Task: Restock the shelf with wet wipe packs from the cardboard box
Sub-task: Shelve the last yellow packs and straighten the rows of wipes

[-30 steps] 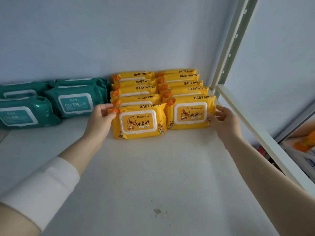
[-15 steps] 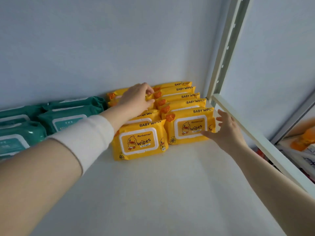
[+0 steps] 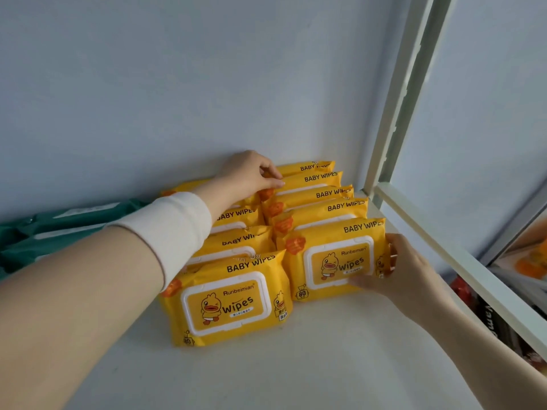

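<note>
Head view: both hands are straightening two rows of yellow wipe packs (image 3: pixel 228 303) on the shelf (image 3: pixel 296 368).
The left hand (image 3: pixel 251 173), a second ago beside the front row, is now reaching back, fingers curling over the rear packs (image 3: pixel 321 179); the right hand (image 3: pixel 405 270) is gripping the front right pack (image 3: pixel 334 255) by its side, thumb on its face. This looks like tidying, not loading.

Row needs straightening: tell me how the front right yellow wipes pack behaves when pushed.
Propped against the yellow packs behind, the front right yellow plastic baby wipes pack probably slides, not tips. Its puffy wrapper likely dents under the right hand.
</note>
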`<state>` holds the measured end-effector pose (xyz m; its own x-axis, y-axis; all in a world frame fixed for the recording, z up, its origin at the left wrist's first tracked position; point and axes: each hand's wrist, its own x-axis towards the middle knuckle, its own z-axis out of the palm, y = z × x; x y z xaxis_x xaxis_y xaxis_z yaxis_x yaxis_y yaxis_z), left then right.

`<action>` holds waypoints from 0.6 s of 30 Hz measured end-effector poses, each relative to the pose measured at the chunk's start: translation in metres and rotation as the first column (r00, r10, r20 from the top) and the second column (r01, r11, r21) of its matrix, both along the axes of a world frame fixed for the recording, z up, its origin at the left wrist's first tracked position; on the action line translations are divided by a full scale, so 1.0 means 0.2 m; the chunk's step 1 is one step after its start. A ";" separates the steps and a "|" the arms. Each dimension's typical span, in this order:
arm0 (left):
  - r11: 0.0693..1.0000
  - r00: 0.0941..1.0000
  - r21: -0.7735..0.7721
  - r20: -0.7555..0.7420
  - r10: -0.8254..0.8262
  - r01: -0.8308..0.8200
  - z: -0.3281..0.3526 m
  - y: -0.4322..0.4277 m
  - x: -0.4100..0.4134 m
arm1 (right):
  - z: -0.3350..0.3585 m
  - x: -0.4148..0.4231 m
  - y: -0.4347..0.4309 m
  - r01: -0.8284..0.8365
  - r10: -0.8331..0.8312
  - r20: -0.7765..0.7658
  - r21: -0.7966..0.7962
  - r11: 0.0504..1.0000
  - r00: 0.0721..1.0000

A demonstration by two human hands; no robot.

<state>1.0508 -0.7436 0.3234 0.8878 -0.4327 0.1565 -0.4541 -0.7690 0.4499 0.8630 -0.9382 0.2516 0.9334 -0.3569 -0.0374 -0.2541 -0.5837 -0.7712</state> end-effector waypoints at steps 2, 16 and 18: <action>1.000 1.000 0.011 0.003 -0.007 0.007 -0.01 -0.02 0.00 | -0.01 0.01 0.00 0.020 -0.021 0.020 0.033 0.999 1.000; 0.983 0.998 -0.172 -0.003 -0.069 0.067 -0.04 -0.03 0.00 | -0.09 0.10 0.04 0.079 -0.091 0.157 0.078 0.994 0.983; 0.982 0.998 -0.176 -0.015 -0.067 0.063 -0.02 -0.02 0.01 | -0.07 0.11 0.02 0.046 -0.053 0.137 0.054 0.998 0.989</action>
<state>1.0530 -0.7474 0.3186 0.8624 -0.4574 0.2168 -0.4900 -0.6467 0.5846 0.8845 -0.9338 0.2367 0.9120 -0.4037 0.0721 -0.1703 -0.5328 -0.8289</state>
